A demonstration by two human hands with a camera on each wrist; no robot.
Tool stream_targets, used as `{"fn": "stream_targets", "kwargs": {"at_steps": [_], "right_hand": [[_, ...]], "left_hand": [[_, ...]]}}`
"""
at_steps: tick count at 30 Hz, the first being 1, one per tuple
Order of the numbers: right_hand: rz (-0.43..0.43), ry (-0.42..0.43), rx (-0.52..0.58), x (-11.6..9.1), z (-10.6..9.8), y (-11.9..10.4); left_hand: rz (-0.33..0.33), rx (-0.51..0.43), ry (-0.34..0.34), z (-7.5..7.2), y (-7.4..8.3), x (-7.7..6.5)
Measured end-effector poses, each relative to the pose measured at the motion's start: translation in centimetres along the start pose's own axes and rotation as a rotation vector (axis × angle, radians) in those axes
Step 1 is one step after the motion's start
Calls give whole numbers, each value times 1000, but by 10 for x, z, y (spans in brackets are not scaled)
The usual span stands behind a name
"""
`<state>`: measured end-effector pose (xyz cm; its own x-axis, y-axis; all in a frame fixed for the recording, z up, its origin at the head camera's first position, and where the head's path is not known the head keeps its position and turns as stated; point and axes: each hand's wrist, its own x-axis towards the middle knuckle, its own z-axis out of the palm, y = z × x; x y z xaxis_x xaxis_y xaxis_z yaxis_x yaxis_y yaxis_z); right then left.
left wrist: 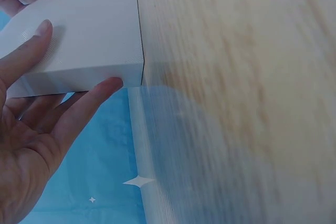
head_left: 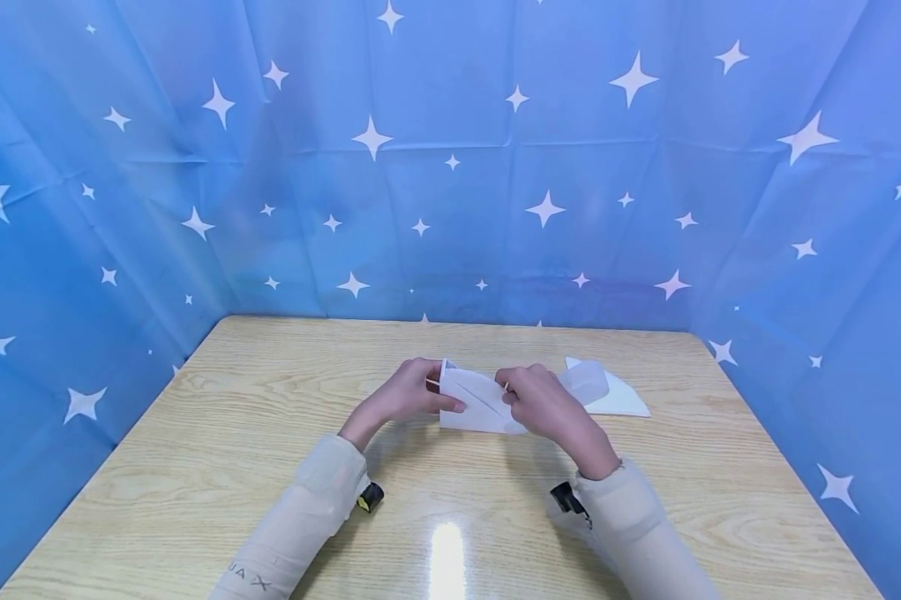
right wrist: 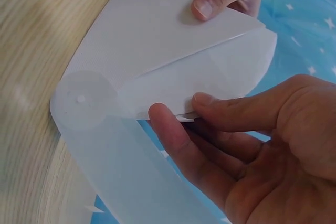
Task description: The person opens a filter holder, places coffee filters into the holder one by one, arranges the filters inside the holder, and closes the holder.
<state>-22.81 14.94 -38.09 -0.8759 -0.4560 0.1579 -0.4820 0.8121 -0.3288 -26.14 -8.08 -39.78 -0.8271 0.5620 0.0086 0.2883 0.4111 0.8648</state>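
Holding white case [right wrist: 163, 51] between them: left fingers [left wrist: 86, 109] clasping end, right fingers [right wrist: 173, 137] pinching edge.

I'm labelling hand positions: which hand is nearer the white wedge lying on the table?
Right. The right hand is just left of the white wedge; the left hand is farther left, holding the white piece.

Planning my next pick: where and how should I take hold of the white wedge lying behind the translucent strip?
Probably pinch the white wedge by its curved edge, from the right: that edge looks unobstructed in the head view, while the translucent strip covers part of its left side.
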Motion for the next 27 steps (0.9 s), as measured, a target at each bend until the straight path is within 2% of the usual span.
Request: {"fn": "stream_targets", "kwargs": {"at_steps": [2, 6, 9, 19, 27], "right_hand": [[2, 1, -2, 0, 1, 0], [22, -10, 3, 0, 2, 0], [35, -22, 5, 1, 4, 0], [59, -58, 4, 2, 7, -1], [65, -68, 23, 2, 10, -2]], "left_hand": [[1, -15, -5, 0, 0, 0], [-19, -39, -6, 3, -19, 11], [-21, -45, -4, 4, -26, 14], [4, -12, 0, 3, -27, 13], [9, -26, -17, 3, -28, 13]]}}
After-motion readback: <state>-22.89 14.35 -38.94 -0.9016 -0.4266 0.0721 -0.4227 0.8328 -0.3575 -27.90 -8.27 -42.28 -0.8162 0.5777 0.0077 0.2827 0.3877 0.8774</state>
